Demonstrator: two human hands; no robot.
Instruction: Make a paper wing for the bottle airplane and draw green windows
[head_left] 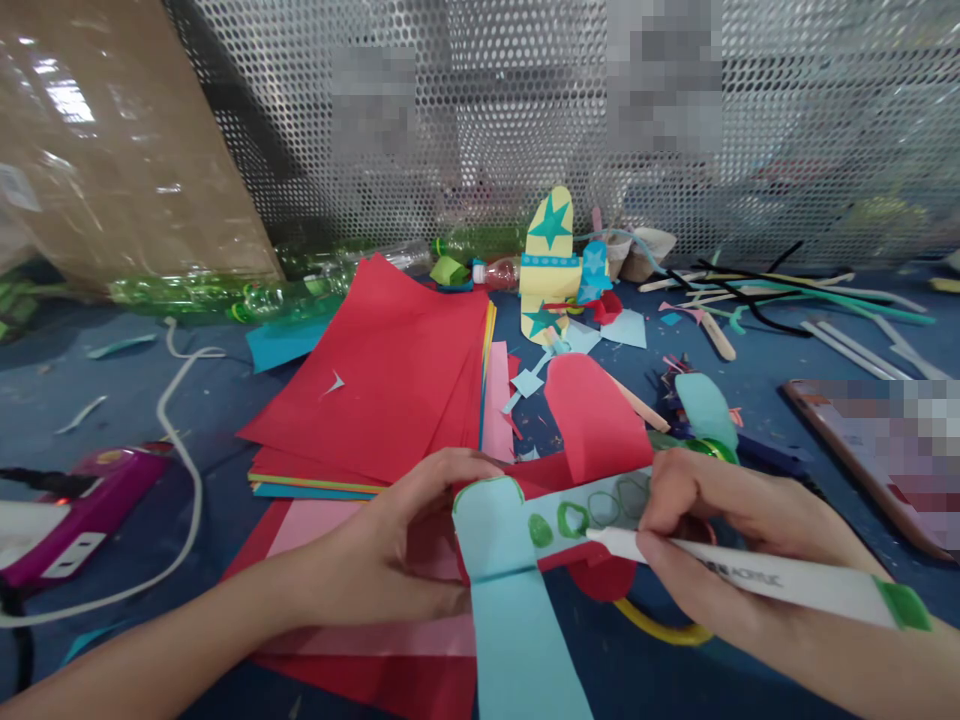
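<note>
My left hand (409, 550) is closed around the left end of a red and light-blue paper model plane (502, 525), thumb below and fingers above. My right hand (720, 530) grips a white acrylic marker (780, 580) with a green end. The marker's tip touches a light-blue strip (555, 515) along the plane's side. Green ovals run along that strip: one filled, one thickly outlined, the others thin outlines. A red paper wing (596, 415) rises behind the strip, and a light-blue wing (517, 640) extends toward me. My right fingers hide the strip's far end.
Left of centre lies a stack of coloured paper (397, 370), red on top. Behind stands a yellow paper plane (551, 270) with teal stars. A phone (877, 470) lies at right, below scattered pipe cleaners (787, 290). A purple power strip (90, 510) with a white cable (187, 440) is at left.
</note>
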